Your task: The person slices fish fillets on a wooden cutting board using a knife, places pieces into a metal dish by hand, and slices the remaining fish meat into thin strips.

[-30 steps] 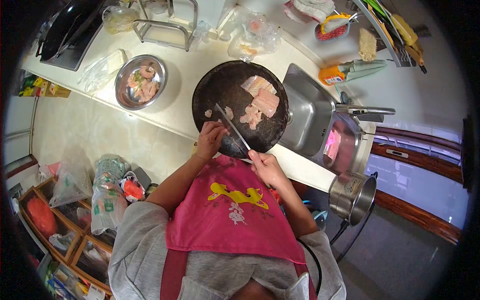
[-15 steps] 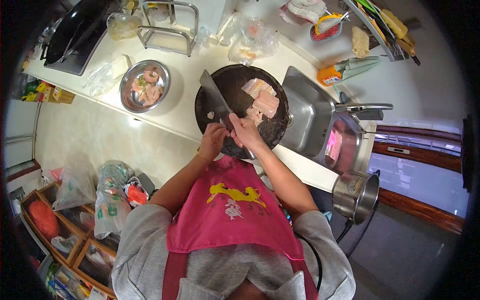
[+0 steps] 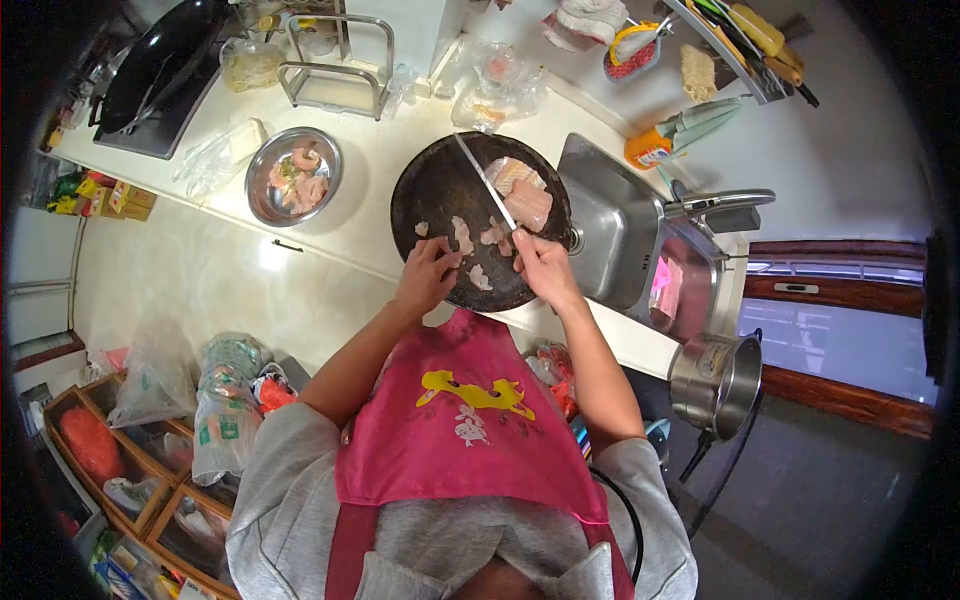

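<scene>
A round dark chopping board (image 3: 425, 195) lies on the counter before me. My right hand (image 3: 543, 268) is closed around the handle of a cleaver (image 3: 483, 176), its blade seen nearly edge-on and slanting to the far left over the board. My left hand (image 3: 428, 272) rests at the board's near left, fingers bent and fingertips on a small slice of pale pink meat (image 3: 455, 259). Thin slices (image 3: 462, 234) lie scattered around it. Larger pale pink slabs (image 3: 527, 205), with striped flesh like fish fillet, sit at the board's right, beside the cleaver.
Left of the board stands a steel bowl (image 3: 333, 180) of meat pieces. To the right are the sink (image 3: 612, 220) with its tap (image 3: 720, 200) and a steel pot (image 3: 690, 385) at the counter's edge. Behind lie plastic bags (image 3: 500, 95) and a metal rack (image 3: 335, 95).
My hands have moved apart. The cleaver has shifted right with my right hand and turned from showing its flat side to nearly edge-on. More slices now show on the board.
</scene>
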Tool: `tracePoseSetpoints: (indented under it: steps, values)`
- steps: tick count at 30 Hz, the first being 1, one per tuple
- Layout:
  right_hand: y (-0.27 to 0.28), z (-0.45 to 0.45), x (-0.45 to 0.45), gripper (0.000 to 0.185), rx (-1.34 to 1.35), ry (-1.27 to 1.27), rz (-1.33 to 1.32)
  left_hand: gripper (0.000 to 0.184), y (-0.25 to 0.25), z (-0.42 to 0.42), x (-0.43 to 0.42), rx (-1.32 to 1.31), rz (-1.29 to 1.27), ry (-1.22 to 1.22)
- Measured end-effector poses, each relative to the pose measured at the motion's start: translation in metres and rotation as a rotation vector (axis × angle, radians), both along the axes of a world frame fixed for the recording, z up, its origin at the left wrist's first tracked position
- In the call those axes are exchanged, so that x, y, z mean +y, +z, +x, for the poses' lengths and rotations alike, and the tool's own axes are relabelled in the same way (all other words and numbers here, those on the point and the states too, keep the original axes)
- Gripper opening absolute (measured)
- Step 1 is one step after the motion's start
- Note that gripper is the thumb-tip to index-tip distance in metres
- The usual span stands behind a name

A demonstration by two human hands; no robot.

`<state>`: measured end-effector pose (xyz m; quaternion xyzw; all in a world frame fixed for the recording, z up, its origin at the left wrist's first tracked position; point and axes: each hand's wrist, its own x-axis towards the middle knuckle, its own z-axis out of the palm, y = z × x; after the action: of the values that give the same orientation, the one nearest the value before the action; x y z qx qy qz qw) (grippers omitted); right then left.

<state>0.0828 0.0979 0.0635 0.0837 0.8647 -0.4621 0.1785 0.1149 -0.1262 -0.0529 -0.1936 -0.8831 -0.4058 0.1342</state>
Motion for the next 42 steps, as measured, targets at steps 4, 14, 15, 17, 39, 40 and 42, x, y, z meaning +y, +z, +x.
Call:
tracePoseSetpoints:
  steps: [4,14,15,17,39,40,42]
  values:
    - [0.003,0.029,0.009,0.053,-0.139,0.010,-0.034,0.014,-0.009,-0.013,-0.009,-0.003,-0.148,-0.049]
    - [0.004,0.106,0.017,0.064,-0.293,0.081,0.053,0.014,-0.012,-0.008,-0.017,0.019,-0.022,-0.092]
    - [0.010,0.108,0.014,0.062,-0.282,0.087,0.066,0.015,-0.012,-0.009,-0.016,0.016,-0.019,-0.078]
    - [0.026,0.110,0.011,0.060,-0.272,0.102,0.088,0.016,-0.013,-0.012,-0.014,0.012,-0.033,-0.042]
    - [0.009,0.115,0.052,0.049,-0.092,-0.033,0.306,0.025,-0.007,-0.058,0.018,-0.560,0.339,0.071]
    - [0.010,0.120,0.054,0.049,-0.094,-0.042,0.303,0.027,-0.010,-0.064,0.017,-0.482,0.288,0.113]
    - [0.015,0.125,0.061,0.055,-0.120,-0.011,0.174,0.029,-0.024,-0.079,0.023,-0.298,0.143,0.089]
